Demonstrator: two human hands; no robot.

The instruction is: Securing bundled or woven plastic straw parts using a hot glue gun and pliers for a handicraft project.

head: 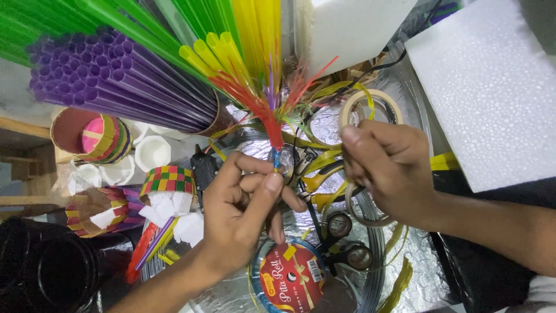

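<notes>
Pinching the gathered base of a small fan of split straw strips (272, 110) between thumb and forefinger, the left hand (243, 217) sits just below the picture's centre with its grip clenched tight on the bundle, which spreads red, yellow and green toward twelve o'clock. At about three o'clock from it the right hand (389, 168) has its fingertips drawn together, seemingly on a thin yellow ribbon (324, 174), though whether it truly grasps the strand cannot be told. The likeliest trouble, as I judge it, is the bundle slipping: the strips are slick and stiff, and any easing of the left thumb could let them spring apart. Down at six o'clock, near the wrists, lie a ribbon spool with a red label (289, 278) and black scissors (341, 243); a trailing strand could catch on the scissor handles and jerk the bundle loose. Beyond the right hand, at one o'clock, a tape roll (370, 101) lies on crinkled foil (417, 255). Farther off at eleven o'clock, the purple straws (110, 75) lean out of a tube; a knock from a rising hand might tip them. White foam sheets (492, 87) lie at two o'clock.
</notes>
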